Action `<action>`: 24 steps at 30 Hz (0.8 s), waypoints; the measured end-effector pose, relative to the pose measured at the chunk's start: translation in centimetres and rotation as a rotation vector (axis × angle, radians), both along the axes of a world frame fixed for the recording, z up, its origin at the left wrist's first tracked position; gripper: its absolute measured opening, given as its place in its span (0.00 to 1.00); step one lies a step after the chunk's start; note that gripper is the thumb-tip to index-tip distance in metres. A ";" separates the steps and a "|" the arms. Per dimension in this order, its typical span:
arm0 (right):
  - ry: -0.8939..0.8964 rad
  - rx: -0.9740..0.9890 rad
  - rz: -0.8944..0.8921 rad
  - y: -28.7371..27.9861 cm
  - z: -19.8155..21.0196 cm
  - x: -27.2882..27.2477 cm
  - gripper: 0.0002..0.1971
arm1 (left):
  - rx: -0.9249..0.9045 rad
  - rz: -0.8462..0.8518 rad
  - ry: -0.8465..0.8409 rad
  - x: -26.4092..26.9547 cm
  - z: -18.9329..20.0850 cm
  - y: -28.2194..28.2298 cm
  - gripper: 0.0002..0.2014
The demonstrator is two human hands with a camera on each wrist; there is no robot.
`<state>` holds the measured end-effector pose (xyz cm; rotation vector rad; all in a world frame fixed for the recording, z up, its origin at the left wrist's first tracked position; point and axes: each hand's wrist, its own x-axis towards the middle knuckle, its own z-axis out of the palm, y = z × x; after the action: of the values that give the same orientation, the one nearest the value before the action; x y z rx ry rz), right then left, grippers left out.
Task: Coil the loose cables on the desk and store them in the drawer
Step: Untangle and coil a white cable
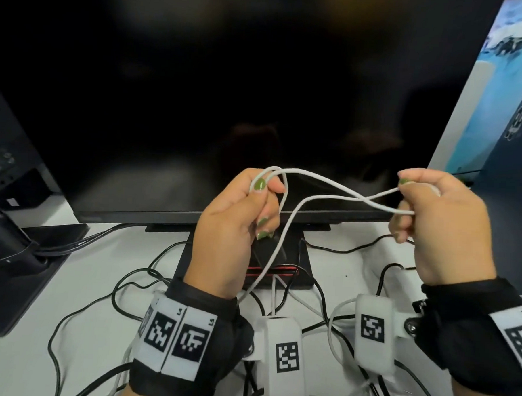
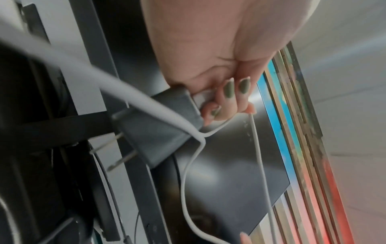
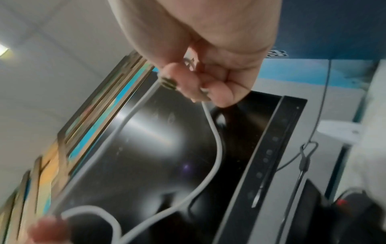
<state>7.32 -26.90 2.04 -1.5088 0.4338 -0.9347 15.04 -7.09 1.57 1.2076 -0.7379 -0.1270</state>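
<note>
A thin white cable (image 1: 329,183) stretches between both hands, raised in front of the dark monitor. My left hand (image 1: 247,215) pinches a loop of it between thumb and forefinger. Its lower fingers curl round a dark grey plug adapter (image 2: 167,125) with two metal prongs, seen in the left wrist view. My right hand (image 1: 427,205) pinches the other end of the white cable (image 3: 211,132), which crosses over itself between the hands. A strand hangs down past my left wrist to the desk.
A big dark monitor (image 1: 198,105) stands close behind the hands on a black stand (image 1: 280,273). Several black cables (image 1: 99,304) and a white one trail over the white desk (image 1: 100,280). A second screen (image 1: 503,103) rises at right, black equipment (image 1: 9,240) at left.
</note>
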 end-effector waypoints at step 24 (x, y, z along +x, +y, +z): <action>0.469 -0.615 0.092 2.3 -0.3 0.2 0.07 | 0.185 0.067 0.021 0.2 0.2 -0.2 0.17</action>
<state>7.47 -24.56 1.77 -2.3087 0.4229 -0.6602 15.25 -7.26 1.79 1.4042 -0.6777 -0.1544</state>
